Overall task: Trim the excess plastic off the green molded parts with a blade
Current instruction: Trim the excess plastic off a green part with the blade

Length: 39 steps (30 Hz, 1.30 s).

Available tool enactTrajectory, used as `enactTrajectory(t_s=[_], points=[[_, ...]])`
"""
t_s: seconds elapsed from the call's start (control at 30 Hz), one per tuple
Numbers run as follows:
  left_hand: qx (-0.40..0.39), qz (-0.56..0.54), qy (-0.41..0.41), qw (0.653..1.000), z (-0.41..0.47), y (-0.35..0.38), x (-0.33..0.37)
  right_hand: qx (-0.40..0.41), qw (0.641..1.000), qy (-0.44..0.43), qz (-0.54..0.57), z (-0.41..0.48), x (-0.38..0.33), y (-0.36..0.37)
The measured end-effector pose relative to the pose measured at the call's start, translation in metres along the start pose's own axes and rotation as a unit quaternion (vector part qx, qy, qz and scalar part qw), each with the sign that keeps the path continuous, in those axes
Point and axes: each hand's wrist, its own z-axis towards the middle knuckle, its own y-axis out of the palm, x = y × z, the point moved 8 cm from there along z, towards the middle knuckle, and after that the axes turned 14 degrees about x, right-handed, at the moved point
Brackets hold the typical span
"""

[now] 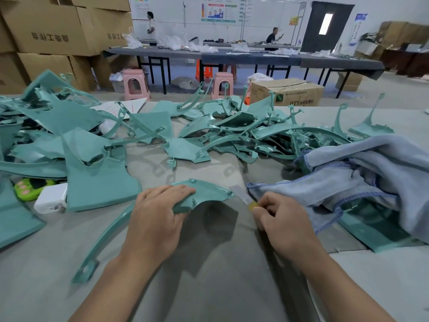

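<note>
Left hand: The left hand (160, 212) grips the green part (204, 194). The fingers lie on top and the thumb tucks under its edge.
Right hand: The right hand (281, 219) pinches the blade (241, 194) by its yellow end, with the fingers curled tight.
Green part: It sits low over the desk (209, 263), right in front of the person, between the two hands. A long thin curved arm of it runs off down to the left.
Blade: It is flat and grey. Its far end meets the pointy right tip of the green part. I cannot tell if it is cutting yet.
Step now: It looks like the rough edge at that tip is about to be shaved off.
How to do it well: Hold the part still and firm. Lay the blade almost flat on the edge and slide it along in small, light strokes. Push away from the holding fingers. Take off only the thin extra bit, not the smooth shape.
Watch out: The blade could slip and nick the part, or the thumb.
More to do: A big pile of green parts (232, 133) waits farther back on the desk.
Close by: A blue towel (348, 173) lies just beside the right hand.
</note>
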Motion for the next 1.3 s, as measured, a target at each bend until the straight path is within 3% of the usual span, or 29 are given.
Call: enactTrajectory(t_s=[0.13,0.23,0.37,0.5,0.67,0.77,0.83,0.9,0.97,1.03,1.1,1.13,1.2,1.23,1.3], points=[[0.0,-0.014,-0.007,1.0,0.001,-0.001,-0.002,-0.062,0.997,0.01,0.051,-0.004,-0.003,0.008],[-0.004,-0.017,-0.007,1.0,0.001,0.0,-0.002,-0.009,1.0,0.0,-0.023,0.005,0.002,0.001],[0.006,-0.026,-0.006,1.0,0.002,-0.003,-0.002,-0.054,0.995,0.017,0.087,0.0,-0.003,0.005],[0.002,-0.021,0.01,1.0,0.001,-0.003,0.001,-0.012,1.0,-0.003,-0.012,0.006,0.0,0.002],[0.009,-0.027,0.005,1.0,0.001,-0.004,-0.001,-0.055,0.997,0.005,0.051,-0.001,-0.005,0.006],[0.017,-0.026,0.011,0.999,0.001,-0.004,0.001,0.007,0.999,0.013,-0.043,0.007,0.007,-0.004],[0.031,-0.056,0.005,0.998,0.002,-0.008,-0.001,0.032,0.998,0.045,-0.011,0.011,0.012,-0.012],[0.049,-0.126,-0.056,0.989,0.002,-0.016,-0.009,0.032,0.993,0.085,0.081,0.009,0.012,-0.015],[0.076,-0.211,-0.142,0.964,0.001,-0.021,-0.018,0.03,0.976,0.121,0.181,0.005,0.006,-0.013],[0.087,-0.352,-0.269,0.892,-0.002,-0.016,-0.026,0.025,0.959,0.148,0.241,0.001,-0.001,-0.011],[0.027,-0.44,-0.387,0.81,-0.009,0.003,-0.027,-0.006,0.933,0.198,0.301,-0.006,-0.008,-0.003],[-0.01,-0.44,-0.412,0.798,-0.013,0.01,-0.025,-0.035,0.906,0.236,0.349,-0.012,-0.012,0.004],[-0.08,-0.399,-0.412,0.815,-0.021,0.022,-0.021,-0.091,0.855,0.295,0.417,-0.025,-0.021,0.019],[-0.1,-0.366,-0.394,0.837,-0.022,0.025,-0.019,-0.105,0.849,0.302,0.421,-0.03,-0.023,0.024],[-0.103,-0.306,-0.346,0.881,-0.02,0.023,-0.017,-0.105,0.869,0.287,0.389,-0.033,-0.024,0.027]])
